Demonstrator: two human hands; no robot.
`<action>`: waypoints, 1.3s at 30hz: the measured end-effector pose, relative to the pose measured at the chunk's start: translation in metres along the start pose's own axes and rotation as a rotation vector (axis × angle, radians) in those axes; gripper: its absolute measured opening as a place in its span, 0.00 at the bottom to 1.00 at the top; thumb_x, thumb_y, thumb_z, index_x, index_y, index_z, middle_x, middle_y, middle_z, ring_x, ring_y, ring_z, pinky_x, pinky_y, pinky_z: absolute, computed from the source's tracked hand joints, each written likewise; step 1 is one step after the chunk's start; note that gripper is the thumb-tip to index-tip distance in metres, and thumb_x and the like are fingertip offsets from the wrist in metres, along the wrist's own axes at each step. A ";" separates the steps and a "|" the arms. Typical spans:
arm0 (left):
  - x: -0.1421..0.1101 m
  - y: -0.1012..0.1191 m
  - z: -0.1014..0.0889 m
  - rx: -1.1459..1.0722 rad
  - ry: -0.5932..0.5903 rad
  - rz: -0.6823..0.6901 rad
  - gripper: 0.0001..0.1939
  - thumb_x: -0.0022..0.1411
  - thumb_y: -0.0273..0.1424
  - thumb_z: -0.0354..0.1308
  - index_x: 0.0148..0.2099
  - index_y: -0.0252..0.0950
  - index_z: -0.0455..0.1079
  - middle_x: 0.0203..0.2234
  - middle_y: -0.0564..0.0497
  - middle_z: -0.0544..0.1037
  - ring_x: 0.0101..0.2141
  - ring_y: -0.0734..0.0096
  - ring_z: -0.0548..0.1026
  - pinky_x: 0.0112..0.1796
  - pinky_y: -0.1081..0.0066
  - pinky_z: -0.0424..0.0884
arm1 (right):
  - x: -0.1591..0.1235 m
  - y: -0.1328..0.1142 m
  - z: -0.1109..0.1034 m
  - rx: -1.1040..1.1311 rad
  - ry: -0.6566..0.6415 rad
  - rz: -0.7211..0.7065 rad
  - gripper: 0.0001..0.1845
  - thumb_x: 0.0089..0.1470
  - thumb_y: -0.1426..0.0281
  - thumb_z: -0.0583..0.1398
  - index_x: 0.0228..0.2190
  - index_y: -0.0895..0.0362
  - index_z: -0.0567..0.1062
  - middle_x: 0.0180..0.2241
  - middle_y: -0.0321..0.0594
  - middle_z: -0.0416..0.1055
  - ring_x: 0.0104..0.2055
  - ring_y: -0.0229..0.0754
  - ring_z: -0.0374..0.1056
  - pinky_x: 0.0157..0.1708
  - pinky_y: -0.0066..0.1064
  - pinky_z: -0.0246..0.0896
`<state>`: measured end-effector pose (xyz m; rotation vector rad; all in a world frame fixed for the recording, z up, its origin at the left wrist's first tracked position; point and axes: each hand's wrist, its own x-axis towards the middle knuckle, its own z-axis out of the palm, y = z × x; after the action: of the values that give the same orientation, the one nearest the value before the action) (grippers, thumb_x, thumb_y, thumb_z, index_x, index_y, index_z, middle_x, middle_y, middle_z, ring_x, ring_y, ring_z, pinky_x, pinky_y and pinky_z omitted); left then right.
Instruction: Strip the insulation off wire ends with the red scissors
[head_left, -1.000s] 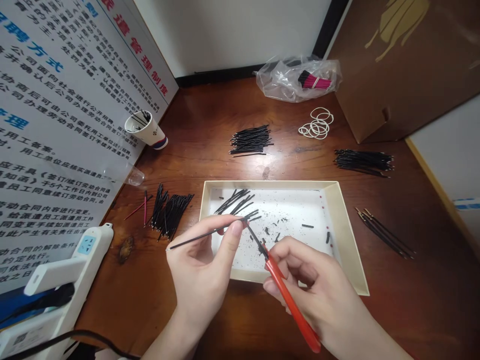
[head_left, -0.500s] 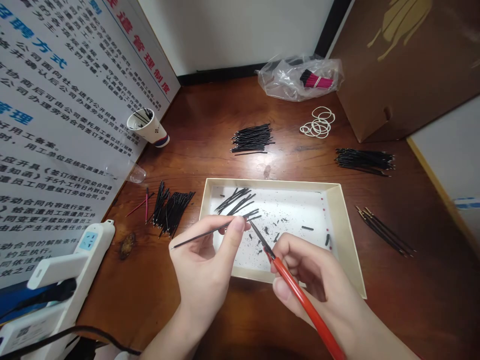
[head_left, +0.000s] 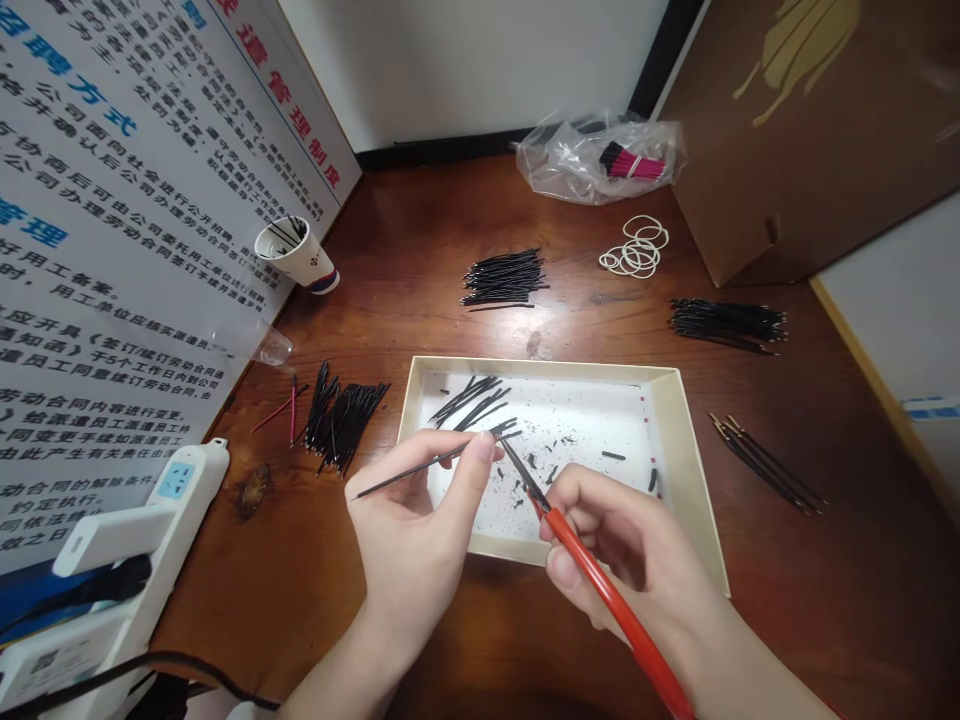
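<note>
Over the near left part of a shallow box lid (head_left: 566, 364), my left hand (head_left: 424, 510) pinches a thin black wire (head_left: 405, 476) between thumb and forefinger. The wire's long end slants down across the palm to the left. My right hand (head_left: 637, 550) grips red-handled scissors (head_left: 607, 592), with the tips at the wire's end by my left thumb. Whether the blades touch the wire I cannot tell. Inside the lid lie several black wires (head_left: 472, 400), short black pieces (head_left: 613, 456) and dark scraps.
Black wire bundles lie left (head_left: 345, 425), behind (head_left: 504, 277) and right (head_left: 727, 322) of the lid, with a few wires (head_left: 769, 465) nearer. Rubber bands (head_left: 636, 248), a plastic bag (head_left: 555, 165) and a paper cup (head_left: 296, 255) stand farther back. A power strip (head_left: 161, 540) borders the left.
The scissors have turned, and their handles now reach lower and farther right. A small dark bit at the blades early on is no longer there. My left hand has shifted slightly right, still holding the wire.
</note>
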<state>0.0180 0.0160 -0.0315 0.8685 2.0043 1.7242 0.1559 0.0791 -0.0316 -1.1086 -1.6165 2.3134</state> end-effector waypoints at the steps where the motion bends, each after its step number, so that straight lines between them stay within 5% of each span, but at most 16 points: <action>1: 0.000 0.000 0.000 0.003 0.003 0.001 0.07 0.56 0.23 0.65 0.28 0.39 0.78 0.21 0.57 0.82 0.24 0.75 0.79 0.29 0.80 0.75 | 0.000 0.000 0.000 0.000 -0.001 0.007 0.25 0.50 0.50 0.66 0.25 0.54 0.61 0.21 0.27 0.54 0.22 0.31 0.48 0.20 0.25 0.44; 10: 0.000 -0.005 -0.002 0.065 -0.024 0.091 0.06 0.57 0.24 0.65 0.29 0.38 0.78 0.23 0.55 0.82 0.25 0.72 0.79 0.28 0.76 0.75 | -0.001 0.000 0.000 -0.008 0.013 0.002 0.24 0.49 0.52 0.67 0.24 0.54 0.62 0.20 0.27 0.55 0.22 0.32 0.48 0.19 0.24 0.44; 22: 0.010 -0.019 -0.006 0.275 -0.040 0.739 0.13 0.53 0.11 0.63 0.38 0.32 0.74 0.27 0.50 0.79 0.29 0.69 0.78 0.34 0.68 0.76 | 0.005 0.000 -0.009 -0.081 0.090 -0.035 0.19 0.45 0.60 0.70 0.22 0.55 0.67 0.17 0.27 0.58 0.22 0.32 0.53 0.22 0.24 0.49; 39: 0.011 -0.019 -0.006 0.304 -0.035 0.756 0.12 0.54 0.13 0.64 0.37 0.32 0.75 0.27 0.50 0.81 0.29 0.69 0.80 0.34 0.68 0.76 | 0.006 0.003 -0.006 -0.087 0.155 -0.017 0.18 0.44 0.60 0.70 0.21 0.56 0.69 0.16 0.26 0.55 0.20 0.32 0.50 0.21 0.24 0.47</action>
<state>0.0018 0.0169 -0.0476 1.9363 2.0899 1.7225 0.1566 0.0853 -0.0383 -1.2529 -1.6750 2.1070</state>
